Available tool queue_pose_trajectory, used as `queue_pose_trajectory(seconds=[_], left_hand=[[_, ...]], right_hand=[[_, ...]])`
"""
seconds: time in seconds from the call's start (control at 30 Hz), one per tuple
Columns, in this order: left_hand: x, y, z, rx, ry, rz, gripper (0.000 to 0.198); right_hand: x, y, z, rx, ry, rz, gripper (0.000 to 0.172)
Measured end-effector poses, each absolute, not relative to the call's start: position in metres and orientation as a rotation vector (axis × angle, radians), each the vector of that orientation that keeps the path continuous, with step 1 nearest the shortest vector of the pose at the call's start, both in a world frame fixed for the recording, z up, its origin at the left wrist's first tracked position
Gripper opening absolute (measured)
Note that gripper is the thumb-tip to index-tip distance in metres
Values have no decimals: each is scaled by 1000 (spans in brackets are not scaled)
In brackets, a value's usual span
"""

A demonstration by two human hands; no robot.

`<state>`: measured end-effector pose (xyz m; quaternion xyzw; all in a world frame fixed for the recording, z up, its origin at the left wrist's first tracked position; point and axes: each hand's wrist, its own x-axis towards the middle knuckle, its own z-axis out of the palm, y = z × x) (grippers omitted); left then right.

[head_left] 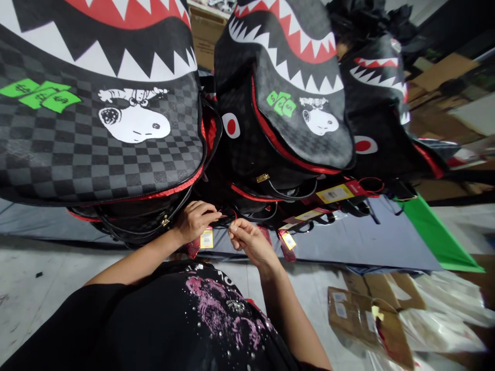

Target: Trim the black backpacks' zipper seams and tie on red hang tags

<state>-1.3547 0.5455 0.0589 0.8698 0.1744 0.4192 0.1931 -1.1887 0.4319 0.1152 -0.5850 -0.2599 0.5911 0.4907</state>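
Head view, under the near checkered backpack (116,154) – left hand (195,220) curled against its black straps (127,226), grip unclear, right hand (251,241) pinching a thin red cord (234,214) just below the bag's lower edge.

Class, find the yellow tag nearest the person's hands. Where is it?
In the head view, the yellow tag hangs below the left hand, left of the right hand, under the nearest checkered backpack.

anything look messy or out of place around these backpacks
Nothing looks damaged on the backpacks. The one untidy spot is lower right: a flattened cardboard box lies crumpled on the floor among loose plastic bags. The hang tags under the backpacks splay at different angles.
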Motion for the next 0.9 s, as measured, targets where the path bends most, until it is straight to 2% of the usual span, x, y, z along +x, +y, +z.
queue_pose_trajectory(seconds=[0.17, 0.3, 0.47, 0.67, 0.9], left_hand=[[-1350, 540, 61, 2639, 496, 1158, 27], [-1345, 541, 62, 2598, 545, 1167, 28], [-1343, 539, 67, 2554, 393, 1267, 27], [-1333, 531, 75, 2398, 543, 1367, 18], [-1329, 528, 64, 2380, 703, 1142, 14]], right_hand=[[-1195, 440, 111, -1438, -670, 1196, 35], [-1196, 444, 109, -1423, -666, 1096, 31], [-1195, 444, 110, -1431, -648, 1036, 28], [-1201, 446, 105, -1444, -675, 947, 29], [-1208, 450, 97, -1427, -595, 830, 27]])
